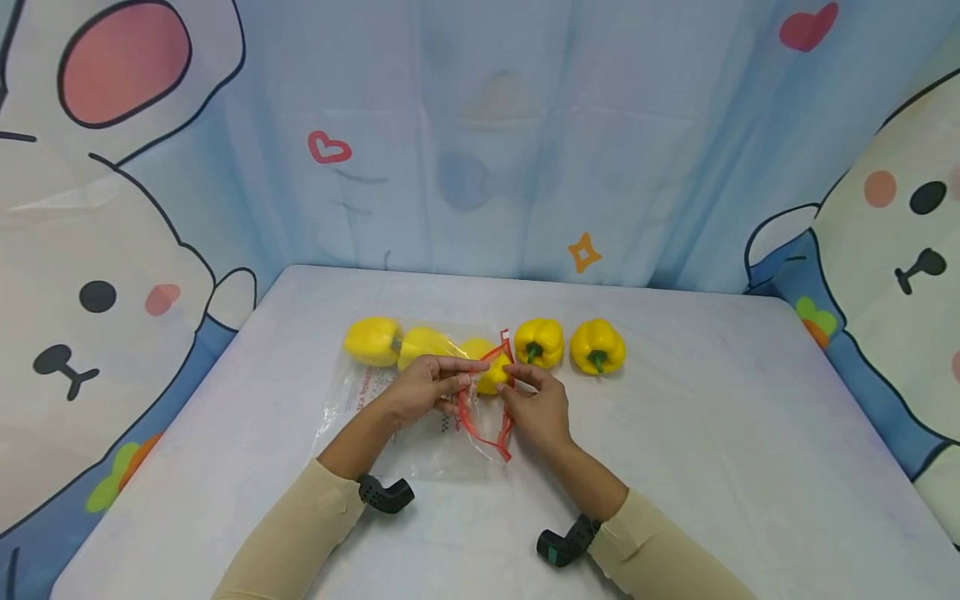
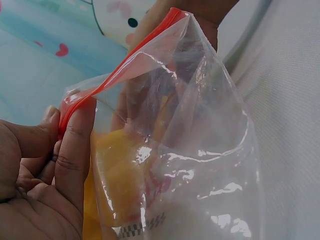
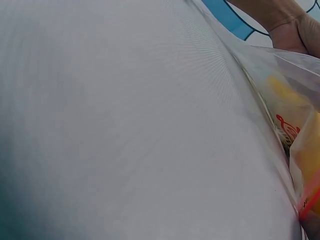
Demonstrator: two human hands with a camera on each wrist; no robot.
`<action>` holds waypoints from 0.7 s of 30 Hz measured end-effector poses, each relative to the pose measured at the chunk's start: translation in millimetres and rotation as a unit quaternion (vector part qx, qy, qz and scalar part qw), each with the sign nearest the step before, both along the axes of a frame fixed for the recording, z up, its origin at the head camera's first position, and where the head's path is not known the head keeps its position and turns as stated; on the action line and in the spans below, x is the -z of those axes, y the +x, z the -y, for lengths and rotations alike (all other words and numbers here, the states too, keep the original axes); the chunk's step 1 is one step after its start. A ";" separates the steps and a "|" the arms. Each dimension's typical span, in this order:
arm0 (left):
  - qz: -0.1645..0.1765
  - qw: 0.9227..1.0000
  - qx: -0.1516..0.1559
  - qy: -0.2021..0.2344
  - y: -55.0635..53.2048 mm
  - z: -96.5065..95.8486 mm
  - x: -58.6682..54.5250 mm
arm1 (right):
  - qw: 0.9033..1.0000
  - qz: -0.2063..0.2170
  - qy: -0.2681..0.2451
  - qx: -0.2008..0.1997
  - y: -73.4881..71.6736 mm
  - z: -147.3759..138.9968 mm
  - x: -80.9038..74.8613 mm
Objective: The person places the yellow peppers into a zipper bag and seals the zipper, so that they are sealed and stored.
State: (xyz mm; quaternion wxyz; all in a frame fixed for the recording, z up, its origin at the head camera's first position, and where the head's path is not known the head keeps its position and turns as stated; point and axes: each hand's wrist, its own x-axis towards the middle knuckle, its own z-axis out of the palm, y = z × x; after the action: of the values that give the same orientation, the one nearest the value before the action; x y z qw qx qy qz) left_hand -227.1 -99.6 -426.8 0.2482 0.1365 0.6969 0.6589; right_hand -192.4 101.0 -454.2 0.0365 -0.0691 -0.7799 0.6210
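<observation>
A clear zip bag (image 1: 431,454) with a red zip strip lies on the table, its mouth spread towards the right. Several yellow bell peppers (image 1: 372,342) show in a row under its plastic. My left hand (image 1: 429,390) pinches the red strip (image 2: 125,60) on the left side of the mouth. At the mouth, my right hand (image 1: 542,410) reaches across the other side of the strip, fingertips gripping a yellow bell pepper (image 1: 492,379). Through the plastic, the left wrist view shows yellow (image 2: 117,170) below the right fingers. The right wrist view hides most of that hand.
Two more yellow bell peppers (image 1: 538,342) (image 1: 597,347) stand on the white-covered table (image 1: 712,450), just right of the bag. A blue cartoon-print curtain (image 1: 480,208) hangs behind the table's far edge. Dark wrist cameras (image 1: 386,494) (image 1: 567,542) jut from both forearms.
</observation>
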 end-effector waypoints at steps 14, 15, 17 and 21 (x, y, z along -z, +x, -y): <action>0.006 1.000 -0.010 -0.013 0.8 0.0 -2.5 | 0.999 -0.021 0.035 0.002 0.2 3.1 -0.8; 0.006 1.000 -0.011 -0.012 0.9 -0.1 -2.5 | 0.999 -0.023 0.035 0.002 0.6 3.1 -0.8; 0.006 1.000 -0.010 -0.011 1.1 -0.2 -2.5 | 0.999 -0.023 0.036 0.000 1.4 2.9 -0.9; 0.006 1.000 -0.007 -0.005 1.1 -0.6 -1.8 | 0.999 -0.016 0.042 0.001 3.6 2.7 -1.0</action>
State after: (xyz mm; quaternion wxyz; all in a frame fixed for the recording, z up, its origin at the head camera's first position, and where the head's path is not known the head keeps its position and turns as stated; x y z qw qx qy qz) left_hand -225.9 -99.0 -424.9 0.2485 0.1265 0.6993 0.6582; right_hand -188.8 98.3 -453.2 0.0519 -0.0581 -0.8045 0.5888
